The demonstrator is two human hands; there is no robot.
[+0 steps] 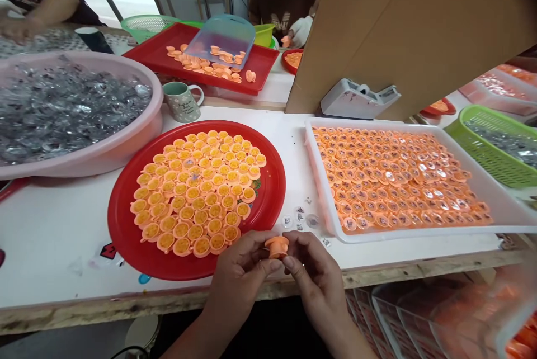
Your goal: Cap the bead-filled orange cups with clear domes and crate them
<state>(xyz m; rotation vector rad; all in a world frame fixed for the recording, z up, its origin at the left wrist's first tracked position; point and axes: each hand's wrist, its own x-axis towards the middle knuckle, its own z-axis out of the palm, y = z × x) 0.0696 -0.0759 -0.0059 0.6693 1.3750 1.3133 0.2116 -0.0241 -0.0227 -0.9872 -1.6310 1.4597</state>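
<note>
A small orange toy teacup with a saucer (277,247) is pinched between my two hands, above the table's front edge. My left hand (238,272) grips its left side with thumb and fingers. On its right side, my right hand (319,272) has its thumb and fingertips closed against it. Just beyond my left hand lies a round red tray (121,225) covered with similar orange cups with yellow insides. To the right, a white tray (398,234) holds packed rows of orange cups topped with shiny printed discs. Several small clear discs (311,220) lie between the trays.
At left stands a pink tub (156,96) of clear plastic pieces beside a mug (182,103). Behind are a red rectangular tray (260,76), a tape dispenser (356,100) and a cardboard panel (369,23). A green basket (482,149) sits far right. Two other people work across the table.
</note>
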